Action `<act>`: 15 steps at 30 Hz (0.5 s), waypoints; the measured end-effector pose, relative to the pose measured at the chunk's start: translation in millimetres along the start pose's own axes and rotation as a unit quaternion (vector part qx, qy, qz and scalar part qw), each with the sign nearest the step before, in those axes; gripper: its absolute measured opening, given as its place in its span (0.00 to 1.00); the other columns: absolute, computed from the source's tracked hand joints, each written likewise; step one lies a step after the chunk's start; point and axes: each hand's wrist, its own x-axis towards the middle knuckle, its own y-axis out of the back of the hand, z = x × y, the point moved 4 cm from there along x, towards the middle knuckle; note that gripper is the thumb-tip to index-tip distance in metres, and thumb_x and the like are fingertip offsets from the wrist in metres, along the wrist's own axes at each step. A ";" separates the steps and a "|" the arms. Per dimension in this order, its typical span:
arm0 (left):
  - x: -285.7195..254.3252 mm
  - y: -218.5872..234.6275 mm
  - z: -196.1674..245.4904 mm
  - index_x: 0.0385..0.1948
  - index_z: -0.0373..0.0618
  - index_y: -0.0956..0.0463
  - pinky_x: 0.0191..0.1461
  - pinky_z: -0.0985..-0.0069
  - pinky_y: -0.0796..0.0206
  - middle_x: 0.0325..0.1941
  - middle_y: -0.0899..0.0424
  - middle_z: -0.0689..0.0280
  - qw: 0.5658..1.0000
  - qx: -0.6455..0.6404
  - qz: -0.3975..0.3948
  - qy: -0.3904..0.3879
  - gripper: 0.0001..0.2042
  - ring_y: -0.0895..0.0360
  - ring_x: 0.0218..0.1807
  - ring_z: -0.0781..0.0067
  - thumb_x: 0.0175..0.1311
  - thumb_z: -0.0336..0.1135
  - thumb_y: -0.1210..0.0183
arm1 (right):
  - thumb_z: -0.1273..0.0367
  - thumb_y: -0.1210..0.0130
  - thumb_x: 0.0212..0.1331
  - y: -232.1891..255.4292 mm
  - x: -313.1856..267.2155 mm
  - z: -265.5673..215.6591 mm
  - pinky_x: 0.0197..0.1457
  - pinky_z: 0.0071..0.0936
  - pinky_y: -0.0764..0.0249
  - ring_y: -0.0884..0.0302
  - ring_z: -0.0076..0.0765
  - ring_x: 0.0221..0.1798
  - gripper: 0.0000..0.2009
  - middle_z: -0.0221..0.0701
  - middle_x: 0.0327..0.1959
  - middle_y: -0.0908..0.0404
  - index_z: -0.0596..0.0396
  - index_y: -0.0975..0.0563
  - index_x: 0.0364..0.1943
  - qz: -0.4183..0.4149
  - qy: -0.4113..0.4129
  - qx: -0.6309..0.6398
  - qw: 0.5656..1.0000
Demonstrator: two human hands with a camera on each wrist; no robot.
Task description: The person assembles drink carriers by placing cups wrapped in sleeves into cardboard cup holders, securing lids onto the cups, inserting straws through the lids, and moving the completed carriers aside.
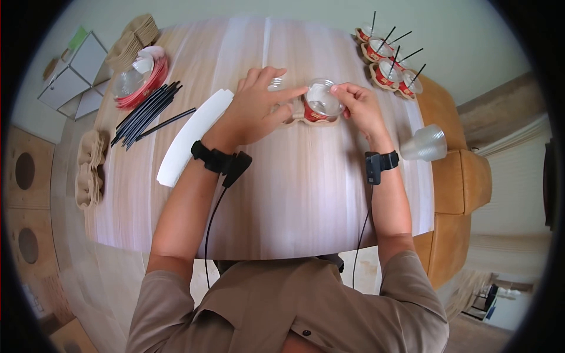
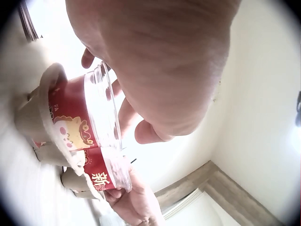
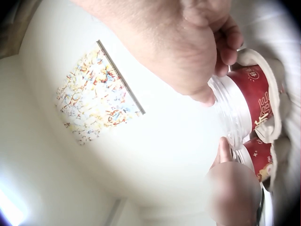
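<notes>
In front of me a brown pulp cup carrier (image 2: pixel 55 125) holds two red paper cups with clear domed lids. My right hand (image 1: pixel 362 109) pinches the rim of the clear lid (image 1: pixel 323 97) on the right cup (image 3: pixel 254 89), thumb on top and fingers curled at its side. From the other side, my left hand (image 1: pixel 253 112) reaches over the left cup (image 2: pixel 70 106), fingers spread. Its index finger (image 1: pixel 294 92) is straight, with the tip at the near edge of the right cup's lid. In the head view the left hand hides much of the left cup.
Black straws (image 1: pixel 147 112) and a long white strip (image 1: pixel 194 138) lie to the left. Behind them are red cups (image 1: pixel 154 82) and stacked carriers (image 1: pixel 135 38); more carriers (image 1: pixel 91 167) stand at the left edge. Clear nested lids (image 1: pixel 425 143) lie right, below lidded cups with straws (image 1: pixel 388 67).
</notes>
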 end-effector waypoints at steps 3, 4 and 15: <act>-0.3 -1.5 2.6 0.70 0.65 0.11 0.84 0.48 0.45 0.79 0.24 0.48 1.000 -0.009 0.016 -0.014 0.26 0.34 0.78 0.45 0.69 0.38 0.39 | 0.58 0.28 0.77 -2.5 -1.8 -2.9 0.33 0.20 0.35 0.32 0.13 0.29 0.14 0.16 0.28 0.21 0.55 0.08 0.44 0.004 0.000 0.004 1.000; 0.0 -1.3 2.7 0.70 0.65 0.11 0.84 0.48 0.45 0.79 0.24 0.48 1.000 -0.009 0.016 -0.017 0.26 0.34 0.78 0.45 0.69 0.38 0.39 | 0.58 0.28 0.77 -1.2 -1.1 -1.6 0.33 0.20 0.35 0.32 0.13 0.29 0.14 0.16 0.28 0.21 0.55 0.08 0.44 0.007 0.001 0.004 1.000; 1.0 3.7 6.1 0.70 0.64 0.11 0.83 0.49 0.44 0.76 0.22 0.46 1.000 -0.019 -0.003 -0.001 0.27 0.31 0.78 0.46 0.69 0.38 0.37 | 0.57 0.31 0.79 -4.4 1.9 6.9 0.34 0.19 0.34 0.31 0.12 0.30 0.13 0.14 0.31 0.20 0.52 0.08 0.46 -0.007 0.002 0.015 1.000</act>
